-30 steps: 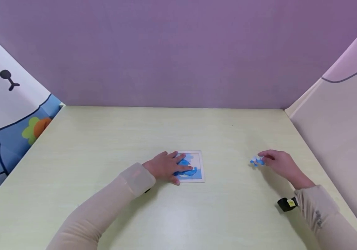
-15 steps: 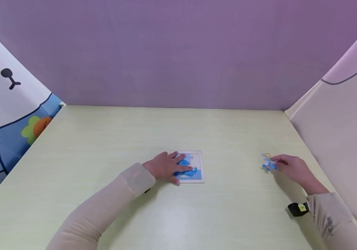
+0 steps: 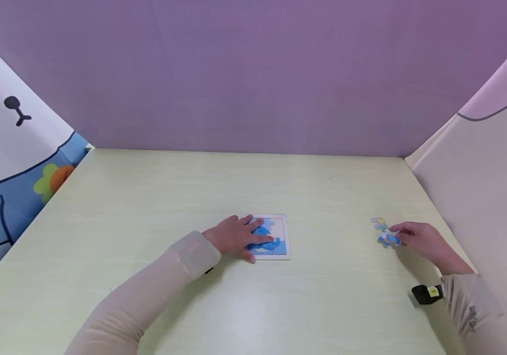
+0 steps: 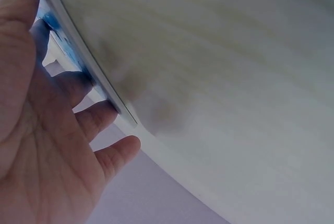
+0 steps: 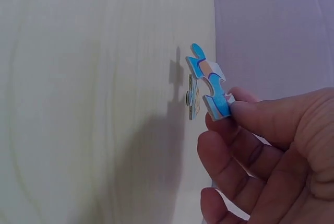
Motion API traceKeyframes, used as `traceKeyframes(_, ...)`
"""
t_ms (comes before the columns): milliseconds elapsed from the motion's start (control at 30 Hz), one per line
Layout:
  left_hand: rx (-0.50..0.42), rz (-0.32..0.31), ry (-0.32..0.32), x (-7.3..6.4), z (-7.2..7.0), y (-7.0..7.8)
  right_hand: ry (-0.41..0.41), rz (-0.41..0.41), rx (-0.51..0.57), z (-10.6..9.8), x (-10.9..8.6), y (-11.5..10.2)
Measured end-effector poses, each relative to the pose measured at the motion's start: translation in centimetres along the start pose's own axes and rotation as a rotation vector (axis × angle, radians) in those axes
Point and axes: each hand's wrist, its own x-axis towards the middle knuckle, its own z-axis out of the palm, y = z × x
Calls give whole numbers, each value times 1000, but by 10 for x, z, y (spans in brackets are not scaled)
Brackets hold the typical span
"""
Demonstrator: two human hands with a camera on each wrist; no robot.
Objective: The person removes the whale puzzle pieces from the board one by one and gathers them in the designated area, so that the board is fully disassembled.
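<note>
My left hand [image 3: 235,237] lies spread across the left part of a framed jigsaw puzzle [image 3: 282,250]. Its fingers look fairly straight, and the palm side hides much of the blue picture. In the left wrist view the fingertips [image 4: 107,112] touch the frame's edge [image 4: 112,94]. Off to the right, my right hand [image 3: 419,240] pinches a blue and peach jigsaw piece [image 5: 214,85] between thumb and fingers, held a little above the table. Whether it is one piece or two joined cannot be told. Just beyond it, several jigsaw pieces with a yellow sun [image 3: 380,222] lie flat on the table.
The pale wooden table [image 3: 169,187] ends at a purple wall panel [image 3: 253,74] at the back. Printed panels stand along the left [image 3: 14,148] and right [image 3: 492,187] sides. A black wrist camera [image 3: 427,294] hangs below the right sleeve.
My right hand has moved to the right and slightly nearer with its jigsaw piece. The sun pieces have come into view on the table behind it. My left hand stays on the puzzle.
</note>
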Motion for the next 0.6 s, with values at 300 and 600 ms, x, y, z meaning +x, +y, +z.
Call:
traceKeyframes(300, 4, 2, 7, -2, -1, 1, -36, 32, 40, 0, 5, 5)
traceKeyframes(600, 4, 4, 9, -4, -3, 1, -41, 39, 56, 4, 8, 10)
